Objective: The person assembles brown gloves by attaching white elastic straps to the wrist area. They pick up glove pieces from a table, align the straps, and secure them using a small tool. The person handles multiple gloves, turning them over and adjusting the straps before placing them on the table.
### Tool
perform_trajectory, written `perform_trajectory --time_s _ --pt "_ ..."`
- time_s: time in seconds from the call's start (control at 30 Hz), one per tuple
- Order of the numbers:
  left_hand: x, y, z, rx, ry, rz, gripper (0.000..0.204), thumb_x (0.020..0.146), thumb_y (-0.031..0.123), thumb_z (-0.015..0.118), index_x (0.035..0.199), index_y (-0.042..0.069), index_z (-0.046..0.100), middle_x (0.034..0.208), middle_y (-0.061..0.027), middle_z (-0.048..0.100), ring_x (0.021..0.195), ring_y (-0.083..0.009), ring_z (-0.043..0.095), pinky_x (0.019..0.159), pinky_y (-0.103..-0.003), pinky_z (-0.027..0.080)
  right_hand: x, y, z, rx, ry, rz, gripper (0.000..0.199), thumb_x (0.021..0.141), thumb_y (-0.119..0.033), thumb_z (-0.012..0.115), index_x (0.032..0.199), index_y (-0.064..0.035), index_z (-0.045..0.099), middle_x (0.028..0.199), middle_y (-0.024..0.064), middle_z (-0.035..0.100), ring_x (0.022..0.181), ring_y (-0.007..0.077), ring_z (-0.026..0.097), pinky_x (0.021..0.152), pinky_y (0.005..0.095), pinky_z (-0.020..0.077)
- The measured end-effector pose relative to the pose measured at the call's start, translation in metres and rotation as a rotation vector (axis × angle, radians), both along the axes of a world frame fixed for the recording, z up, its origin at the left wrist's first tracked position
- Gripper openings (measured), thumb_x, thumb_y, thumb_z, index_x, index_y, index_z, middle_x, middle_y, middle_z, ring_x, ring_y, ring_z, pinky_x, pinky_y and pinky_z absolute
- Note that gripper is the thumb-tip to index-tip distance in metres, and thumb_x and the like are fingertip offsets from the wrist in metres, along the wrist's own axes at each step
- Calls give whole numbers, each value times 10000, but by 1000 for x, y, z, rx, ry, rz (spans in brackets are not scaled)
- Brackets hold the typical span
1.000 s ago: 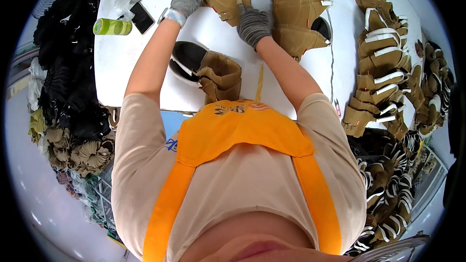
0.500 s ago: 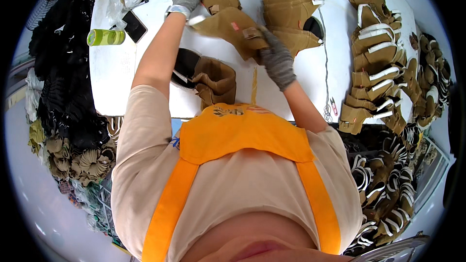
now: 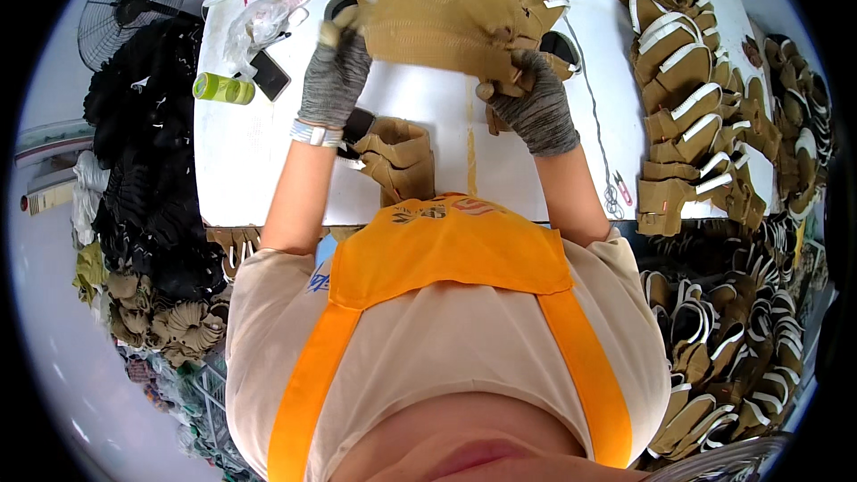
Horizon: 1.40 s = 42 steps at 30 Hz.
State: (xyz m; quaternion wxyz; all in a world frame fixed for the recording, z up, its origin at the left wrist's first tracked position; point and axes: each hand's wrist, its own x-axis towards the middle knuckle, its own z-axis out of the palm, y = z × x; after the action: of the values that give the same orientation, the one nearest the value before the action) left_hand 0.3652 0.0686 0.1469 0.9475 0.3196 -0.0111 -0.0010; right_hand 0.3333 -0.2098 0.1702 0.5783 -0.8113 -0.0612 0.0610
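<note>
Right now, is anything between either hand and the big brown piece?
Nothing visible is: the right hand grips the brown piece near its lower right corner; the left hand is at its left edge, contact unclear.

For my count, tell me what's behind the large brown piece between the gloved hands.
White-trimmed brown pieces and black parts show on both sides of the large brown piece; whatever lies directly behind it is covered.

A brown shoe upper (image 3: 437, 18) is held spread.
</note>
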Motion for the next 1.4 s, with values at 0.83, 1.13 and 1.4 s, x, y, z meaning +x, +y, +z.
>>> perform_trajectory --time_s 0.83,1.13,1.4 --pt "-95 -37 81 1027 -264 -14 529 766 223 783 1194 11 555 1090 -75 634 1000 -183 576 888 -317 467 -49 8 67 -359 -212 45 609 760 -540 700 993 19 636 876 127 627 872 232 611 812 332 487" --pt "-93 -40 69 1601 -677 -21 550 778 298 767 1212 37 554 1175 -98 601 1079 -211 553 904 -338 464 -50 6 74 490 53 -173 331 851 -331 678 920 -10 641 764 37 594 756 126 526 723 301 464" --pt "-89 -24 58 1150 -293 -153 585 740 281 804 1212 39 557 1166 -81 604 1062 -208 557 909 -341 463 -56 4 73 655 110 -50 353 836 -382 693 996 -78 615 783 -27 569 699 48 540 599 190 482"
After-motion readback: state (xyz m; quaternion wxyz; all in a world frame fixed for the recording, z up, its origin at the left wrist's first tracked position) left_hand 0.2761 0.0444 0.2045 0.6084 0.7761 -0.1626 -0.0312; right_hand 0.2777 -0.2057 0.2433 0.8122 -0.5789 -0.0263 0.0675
